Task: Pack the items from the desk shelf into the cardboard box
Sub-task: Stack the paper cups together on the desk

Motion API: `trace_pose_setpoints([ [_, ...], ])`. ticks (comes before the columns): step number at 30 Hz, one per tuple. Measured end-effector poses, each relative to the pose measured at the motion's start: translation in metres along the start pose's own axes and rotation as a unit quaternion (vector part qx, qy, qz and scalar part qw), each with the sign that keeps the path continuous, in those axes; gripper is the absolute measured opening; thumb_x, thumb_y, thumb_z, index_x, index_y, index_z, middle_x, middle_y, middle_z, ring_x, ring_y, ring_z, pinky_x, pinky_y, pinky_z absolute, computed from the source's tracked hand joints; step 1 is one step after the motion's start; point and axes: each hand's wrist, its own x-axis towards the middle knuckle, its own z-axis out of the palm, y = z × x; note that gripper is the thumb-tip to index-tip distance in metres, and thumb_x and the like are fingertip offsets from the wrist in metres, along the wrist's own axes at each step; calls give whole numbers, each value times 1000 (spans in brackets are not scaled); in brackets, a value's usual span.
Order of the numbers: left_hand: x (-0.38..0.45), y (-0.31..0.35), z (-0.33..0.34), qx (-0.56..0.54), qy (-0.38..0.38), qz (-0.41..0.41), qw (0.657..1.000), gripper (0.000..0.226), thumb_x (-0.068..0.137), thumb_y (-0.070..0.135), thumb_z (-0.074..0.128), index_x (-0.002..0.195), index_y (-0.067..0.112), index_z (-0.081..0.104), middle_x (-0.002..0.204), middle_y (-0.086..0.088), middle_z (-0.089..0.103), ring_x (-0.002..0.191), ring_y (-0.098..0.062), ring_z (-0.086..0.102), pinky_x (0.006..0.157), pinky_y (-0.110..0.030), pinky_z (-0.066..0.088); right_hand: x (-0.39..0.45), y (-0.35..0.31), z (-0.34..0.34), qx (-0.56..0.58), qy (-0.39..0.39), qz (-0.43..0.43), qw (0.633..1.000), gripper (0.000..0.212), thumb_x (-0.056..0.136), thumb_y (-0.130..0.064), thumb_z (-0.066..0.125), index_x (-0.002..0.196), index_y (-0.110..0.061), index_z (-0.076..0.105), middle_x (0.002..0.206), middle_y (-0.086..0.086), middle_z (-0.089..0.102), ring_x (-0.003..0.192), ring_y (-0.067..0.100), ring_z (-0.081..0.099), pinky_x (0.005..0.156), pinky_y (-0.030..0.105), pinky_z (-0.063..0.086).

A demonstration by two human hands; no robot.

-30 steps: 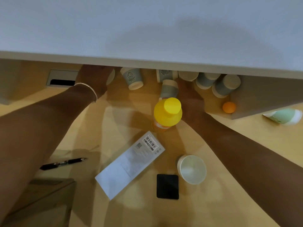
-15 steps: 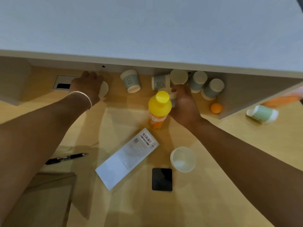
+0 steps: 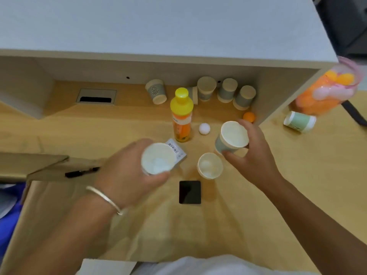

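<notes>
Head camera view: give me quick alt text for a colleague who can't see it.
Each hand holds an open paper cup above the wooden desk: the left hand one cup, the right hand another. A third cup stands between them beside a yellow-capped orange bottle; more cups remain under the shelf, and the cardboard box flap lies at left.

Two bare forearms, no sleeves showing. Thin silver bangle (image 3: 105, 199) round the wrist of the left hand (image 3: 127, 175). Nothing worn on the right hand (image 3: 252, 155) or its wrist. White garment (image 3: 208, 264) at the bottom edge, cut unclear.
</notes>
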Motion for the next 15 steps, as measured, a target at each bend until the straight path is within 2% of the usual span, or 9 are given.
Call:
trace_pose_setpoints([
  [2, -13, 6, 29, -29, -12, 32, 999, 65, 58, 62, 68, 116, 38, 52, 108, 19, 60, 96, -9, 57, 78, -32, 50, -17, -10, -8, 16, -8, -26, 1000, 80, 73, -26, 81, 139, -26, 37, 126, -14, 42, 111, -9, 39, 93, 16, 37],
  [5, -21, 7, 70, -9, -31, 79, 996, 72, 63, 63, 70, 127, 37, 48, 122, 19, 57, 113, -6, 52, 87, -31, 48, -43, -28, -9, 36, -47, -84, 995, 79, 72, -19, 81, 139, -22, 39, 124, -11, 45, 114, -12, 39, 91, 5, 30],
  [9, -19, -10, 103, -9, -59, 92, 994, 77, 67, 64, 66, 135, 39, 39, 125, 21, 53, 116, -6, 49, 83, -33, 50, -67, -40, 11, 45, -106, -133, 984, 79, 72, -20, 79, 139, -19, 39, 128, -7, 45, 117, -4, 42, 92, 6, 32],
  [12, -19, -19, 113, -39, -40, 89, 994, 72, 66, 56, 70, 130, 41, 42, 119, 21, 56, 109, -8, 52, 79, -36, 51, -79, -42, 30, 26, -136, -150, 979, 78, 72, -24, 76, 139, -24, 36, 133, -8, 42, 118, 3, 44, 91, 11, 38],
  [15, -21, -29, 120, -49, -32, 77, 995, 74, 62, 48, 74, 129, 41, 43, 118, 22, 56, 107, -8, 53, 76, -34, 51, -89, -41, 48, -29, -154, -168, 973, 79, 72, -22, 76, 139, -23, 35, 137, -7, 38, 115, 8, 46, 80, 16, 42],
])
